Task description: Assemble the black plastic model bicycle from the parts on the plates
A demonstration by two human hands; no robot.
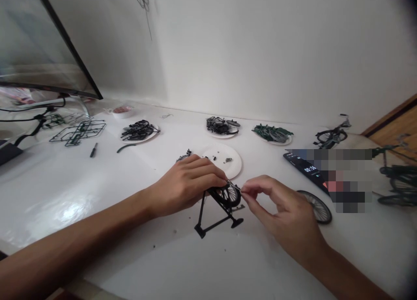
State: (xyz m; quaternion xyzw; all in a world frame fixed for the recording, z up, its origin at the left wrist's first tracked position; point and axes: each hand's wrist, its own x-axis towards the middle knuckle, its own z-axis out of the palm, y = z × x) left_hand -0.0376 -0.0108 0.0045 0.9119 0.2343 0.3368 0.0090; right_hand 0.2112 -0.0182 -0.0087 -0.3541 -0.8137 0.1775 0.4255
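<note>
A small black model bicycle frame (215, 225) with a spoked wheel (232, 196) fitted at one end is held above the white table. My left hand (187, 182) is closed around the wheel end of the frame, fingers curled over its top. Thumb and index finger of my right hand (280, 208) pinch the end of a thin, light-coloured piece (233, 185), which reaches across the wheel to my left fingertips. Just behind my hands, a white paper plate (236, 167) carries a few tiny parts.
Farther back are plates of black parts (140, 131), grey-black parts (221, 126) and green parts (273, 133). A loose wheel (317, 208) and phone (304, 169) lie right, near model bicycles (332, 135). At left are a screwdriver (94, 150), part frames (80, 131) and a monitor (42, 43).
</note>
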